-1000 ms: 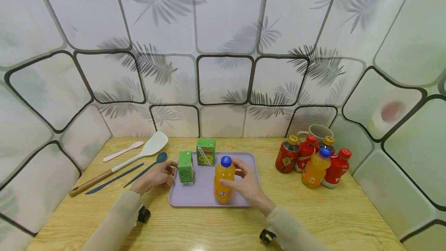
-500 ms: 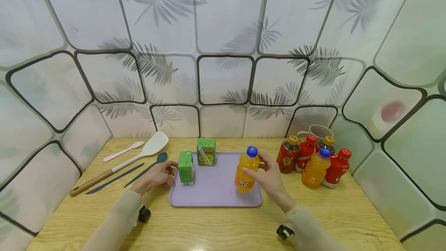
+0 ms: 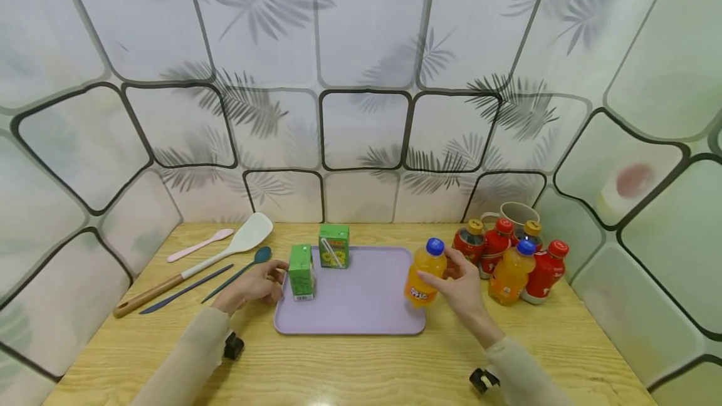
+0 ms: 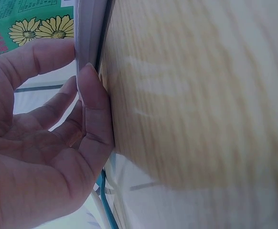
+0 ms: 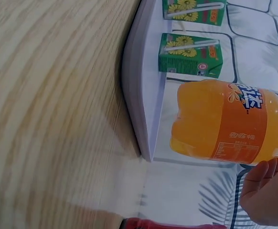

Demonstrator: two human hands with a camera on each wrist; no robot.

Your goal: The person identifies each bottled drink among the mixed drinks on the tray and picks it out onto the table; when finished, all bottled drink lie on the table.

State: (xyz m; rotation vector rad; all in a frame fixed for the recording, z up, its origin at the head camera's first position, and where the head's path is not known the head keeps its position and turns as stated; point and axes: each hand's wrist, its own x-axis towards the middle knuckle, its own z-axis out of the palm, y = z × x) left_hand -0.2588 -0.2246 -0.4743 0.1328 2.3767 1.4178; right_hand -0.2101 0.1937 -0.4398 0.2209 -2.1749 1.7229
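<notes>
My right hand grips a bottle of orange soda with a blue cap. In the right wrist view the soda bottle hangs clear of the tabletop, over the right end of the lilac tray. At the tray's left edge, my left hand holds the rim with bent fingers; the left wrist view has the fingertips against the tray wall. Two green drink cartons stand on the tray, one carton close to the left hand and another carton at the back.
On the right stand red bottles, dark bottles with gold caps, another orange soda bottle and a beige mug. Left of the tray lie a white spatula, a pink spoon, a teal spoon and a blue knife.
My right hand has carried the orange soda bottle from the tray's middle to the right, raised off the tray. The tray, the cartons and my left hand look unmoved.
</notes>
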